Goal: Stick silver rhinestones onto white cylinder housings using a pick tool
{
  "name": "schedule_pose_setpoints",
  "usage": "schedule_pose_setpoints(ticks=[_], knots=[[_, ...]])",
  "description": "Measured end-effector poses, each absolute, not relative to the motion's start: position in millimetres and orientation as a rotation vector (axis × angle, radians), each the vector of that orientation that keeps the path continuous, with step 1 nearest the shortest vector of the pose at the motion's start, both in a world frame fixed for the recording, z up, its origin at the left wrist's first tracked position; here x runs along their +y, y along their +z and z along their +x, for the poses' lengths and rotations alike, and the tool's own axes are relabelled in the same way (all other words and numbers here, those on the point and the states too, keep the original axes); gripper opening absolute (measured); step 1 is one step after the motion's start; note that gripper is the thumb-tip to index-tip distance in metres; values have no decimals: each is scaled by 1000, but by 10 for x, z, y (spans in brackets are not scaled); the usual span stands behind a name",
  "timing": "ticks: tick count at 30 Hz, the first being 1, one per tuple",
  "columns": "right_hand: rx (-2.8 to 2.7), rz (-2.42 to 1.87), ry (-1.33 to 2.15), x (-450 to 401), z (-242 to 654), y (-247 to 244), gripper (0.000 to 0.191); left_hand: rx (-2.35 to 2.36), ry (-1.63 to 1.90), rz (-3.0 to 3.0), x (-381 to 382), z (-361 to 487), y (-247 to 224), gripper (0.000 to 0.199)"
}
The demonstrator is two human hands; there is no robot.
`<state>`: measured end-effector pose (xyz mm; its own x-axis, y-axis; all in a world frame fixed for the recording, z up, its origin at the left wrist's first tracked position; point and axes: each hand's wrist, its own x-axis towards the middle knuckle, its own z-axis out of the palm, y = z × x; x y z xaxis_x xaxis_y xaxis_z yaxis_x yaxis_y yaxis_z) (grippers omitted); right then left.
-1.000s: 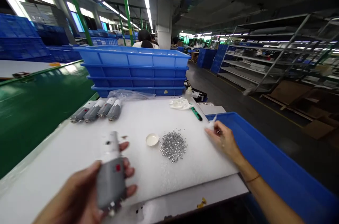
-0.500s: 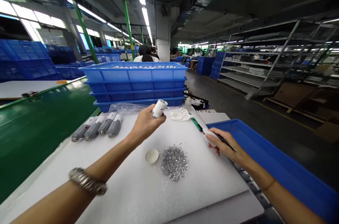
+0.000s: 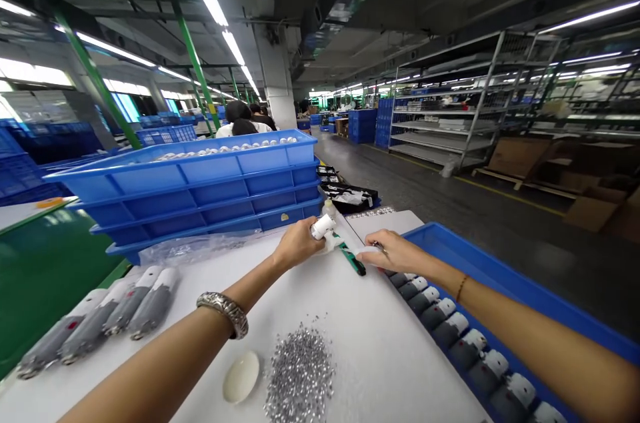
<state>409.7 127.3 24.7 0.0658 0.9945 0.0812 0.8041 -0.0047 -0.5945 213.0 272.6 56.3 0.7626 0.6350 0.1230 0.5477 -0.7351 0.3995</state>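
Observation:
My left hand is wrapped round a white cylindrical part, held above the far part of the white table. My right hand is closed on a thin white tool at the table's right edge. Between the hands lies a green and black tool, with white crumpled tissue beside it. Nearer to me are a heap of small silvery pieces and a shallow round dish. Several grey and white cylindrical units lie at the left.
Stacked blue crates stand at the table's back left. A blue tray along the right side holds a row of grey and white units. A small bottle stands at the back. A person is beyond the crates.
The view has turned right and tilted. My left hand has carried the white part to the right, over the tissue, and my hands are closer together. Both keep their holds.

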Motion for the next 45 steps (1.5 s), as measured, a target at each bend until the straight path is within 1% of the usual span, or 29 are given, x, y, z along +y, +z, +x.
schedule_pose_setpoints(ticks=[6, 13, 21, 35, 41, 45], knots=[[-1794, -1769, 604, 1507, 4135, 235, 25, 806, 276, 2695, 2830, 2187, 503, 26], [-1746, -1635, 744, 1375, 4187, 218, 32, 581, 244, 2721, 2921, 2150, 501, 27], [-1707, -1550, 824, 1336, 4235, 173, 30, 472, 263, 2752, 2896, 2162, 445, 25], [-1657, -1495, 892, 1248, 4306, 121, 32, 536, 298, 2804, 2886, 2209, 376, 25], [-1536, -1524, 914, 1126, 4361, 95, 31, 559, 320, 2769, 2889, 2232, 399, 24], [-1395, -1554, 933, 915, 4527, 34, 34, 692, 383, 2693, 2995, 2086, 460, 25]])
